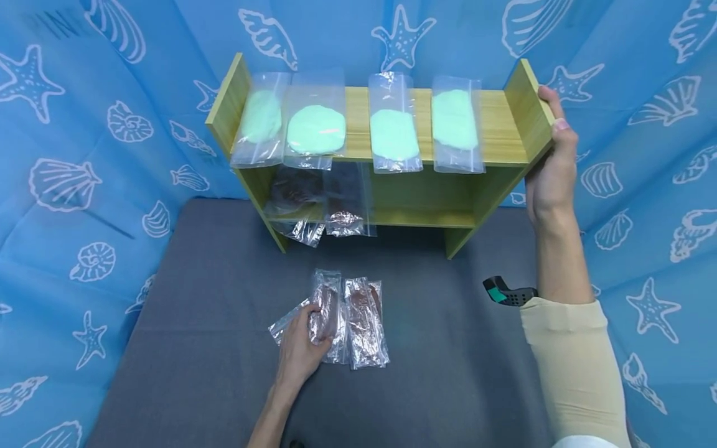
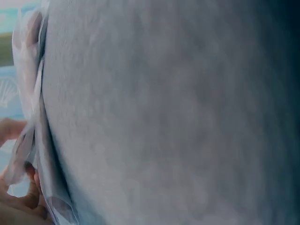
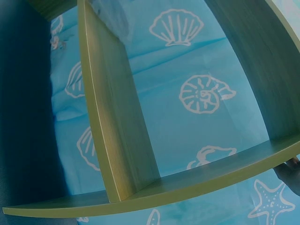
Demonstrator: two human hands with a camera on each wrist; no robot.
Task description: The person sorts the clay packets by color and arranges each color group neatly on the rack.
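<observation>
From the head camera, the left hand [image 1: 302, 348] lies on a clear plastic bag of dark brown slices [image 1: 327, 320] near the middle of the grey cloth-covered desk [image 1: 459, 361], fingers curled over its near end in a light grip. A second, similar brown-filled bag [image 1: 365, 322] lies touching it on the right. The right hand [image 1: 551, 168] clasps the right end panel of the small two-tier wooden shelf [image 1: 504, 134] at the desk's far edge. Four clear bags holding pale green discs [image 1: 394, 132] overhang the shelf's top front edge, and more dark-filled bags [image 1: 322, 199] sit on the lower tier.

The slick film could slide out of the left fingers, or the neighbouring bag could drag along. A nudge of the shelf might tip the overhanging green bags off.

The left wrist camera shows blurred grey cloth, with fingertips [image 2: 21, 199] pinching crinkled film at the left border.

The right wrist camera shows only shelf boards [image 3: 117, 126] against the blue shell-printed backdrop [image 3: 201, 93]; that hand's grip cannot be told here.

No brand or label is readable; faint backdrop lettering is illegible.
</observation>
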